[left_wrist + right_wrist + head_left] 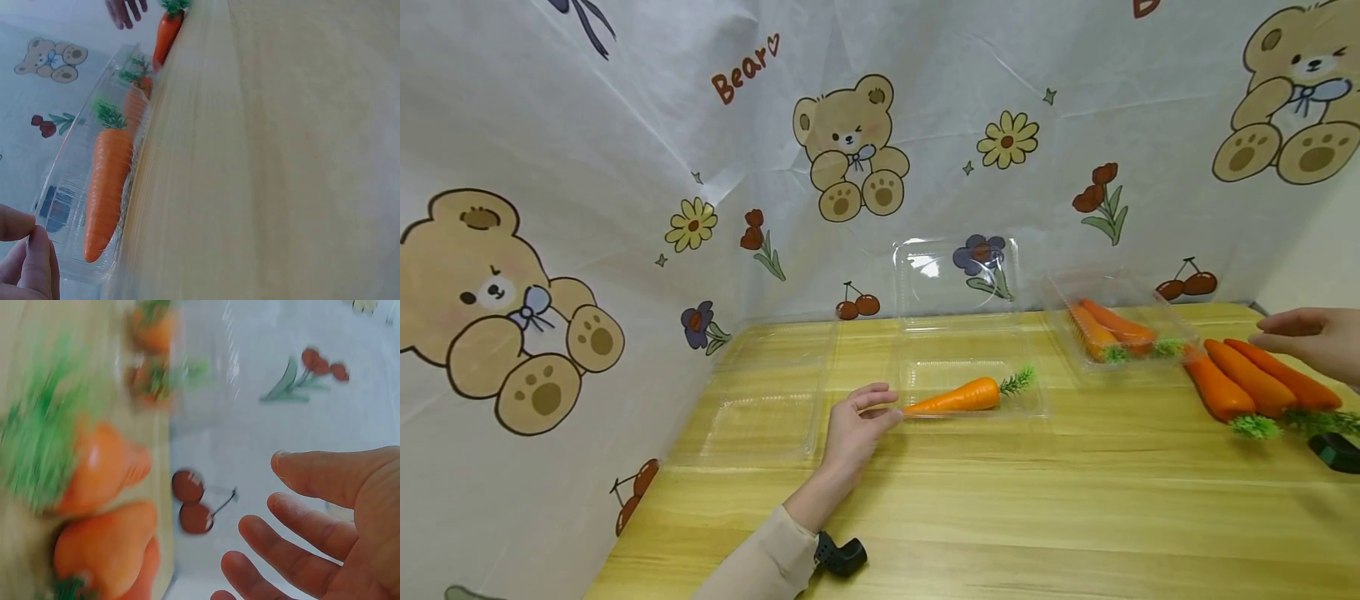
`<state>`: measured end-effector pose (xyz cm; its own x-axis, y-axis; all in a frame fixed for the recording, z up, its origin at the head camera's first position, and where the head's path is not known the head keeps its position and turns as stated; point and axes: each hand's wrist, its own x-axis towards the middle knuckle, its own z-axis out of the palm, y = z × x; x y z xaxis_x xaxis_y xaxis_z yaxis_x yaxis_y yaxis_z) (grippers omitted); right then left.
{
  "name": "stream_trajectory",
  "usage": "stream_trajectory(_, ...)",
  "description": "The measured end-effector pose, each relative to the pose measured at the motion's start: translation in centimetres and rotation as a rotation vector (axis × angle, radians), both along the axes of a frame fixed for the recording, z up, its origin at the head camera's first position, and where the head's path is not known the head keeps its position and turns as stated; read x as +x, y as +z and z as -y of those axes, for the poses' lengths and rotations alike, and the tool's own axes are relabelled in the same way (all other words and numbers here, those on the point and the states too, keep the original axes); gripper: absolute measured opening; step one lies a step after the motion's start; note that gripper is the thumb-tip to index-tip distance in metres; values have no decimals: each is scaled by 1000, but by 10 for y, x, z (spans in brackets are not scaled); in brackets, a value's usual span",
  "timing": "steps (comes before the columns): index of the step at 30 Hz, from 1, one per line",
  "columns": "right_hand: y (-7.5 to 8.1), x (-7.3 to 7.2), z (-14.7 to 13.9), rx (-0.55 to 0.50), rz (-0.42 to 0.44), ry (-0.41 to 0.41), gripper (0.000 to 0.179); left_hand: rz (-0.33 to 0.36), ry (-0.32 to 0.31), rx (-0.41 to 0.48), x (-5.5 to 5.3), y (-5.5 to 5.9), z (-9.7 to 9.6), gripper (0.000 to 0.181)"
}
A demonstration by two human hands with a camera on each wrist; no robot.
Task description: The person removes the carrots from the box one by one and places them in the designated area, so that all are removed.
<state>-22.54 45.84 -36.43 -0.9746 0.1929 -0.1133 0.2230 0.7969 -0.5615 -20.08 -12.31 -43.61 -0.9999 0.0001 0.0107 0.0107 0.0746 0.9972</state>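
In the head view, my left hand (859, 429) is at the front left corner of the middle clear plastic container (1037, 402). Its thumb and finger pinch the container's edge, as the left wrist view shows up close. One orange carrot (962, 395) with green leaves lies inside, and the lid (917, 292) stands raised behind. My right hand (1318, 340) hovers over loose carrots (1251, 379) at the far right. Its fingers are extended and apart in the right wrist view, with nothing in them.
Another clear container (1123, 279) with carrots in it stands between the middle one and the loose carrots. To the left lies an open clear container (767, 400). A bear-print cloth (940, 50) hangs behind and left of the wooden table (1000, 517).
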Motion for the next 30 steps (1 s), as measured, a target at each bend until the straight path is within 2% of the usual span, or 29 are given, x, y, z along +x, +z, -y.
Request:
stream_trajectory(8, 23, 5, 43, 50, -26, 107, 86, 0, 1, -12, 1, 0, 0, 28)
stream_trajectory(12, 32, 5, 57, 55, -36, 194, 82, -3, 3, -12, 1, 1, 1, 28)
stream_trajectory(21, 38, -1, 94, 17, -59, 370, 61, 5, -7, 0, 1, 0, 1, 29)
stream_trajectory(25, 43, -4, 113, -3, -41, 418, 58, 4, -7, -1, 1, 0, 1, 29)
stream_trajectory(30, 51, -5, 130, -45, -14, 510, 45, 5, -3, -3, 0, 1, 1, 28)
